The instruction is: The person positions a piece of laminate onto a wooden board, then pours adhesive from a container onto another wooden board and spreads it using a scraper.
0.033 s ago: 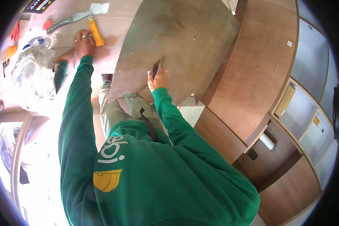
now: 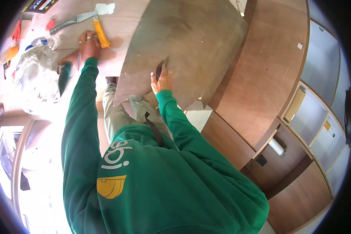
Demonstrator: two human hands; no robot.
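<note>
Presently, your right hand (image 2: 162, 80) lies on the face of a large grey-brown board (image 2: 191, 43), close to that board's lower edge. Its fingers are closed around a small dark object (image 2: 159, 70) and press it against the board; what the object is cannot be told at this size. The board is the reference for everything below. It leans tilted over the worktop (image 2: 124, 27), covering the worktop's right part, and its lower edge hangs out past the worktop's front.

Your left hand (image 2: 89, 45) rests on the worktop, well to the left of the board. It lies palm down with the fingers loosely curled, and a thin light stick or blade shows at its lower side; whether the hand grips it cannot be told. A ring shows on one finger. A tool with a yellow handle (image 2: 100, 34) lies just beside this hand, between it and the board, not held. Above it, farther from you, lies a scraper with a grey handle (image 2: 72, 21), its pale blade pointing towards the board's upper left corner.

Left of the hand, farthest from the board, sits crumpled clear plastic (image 2: 35, 74) and a clear bottle (image 2: 43, 41).

To the right of the board stand brown wooden cabinet panels (image 2: 273, 74).
</note>
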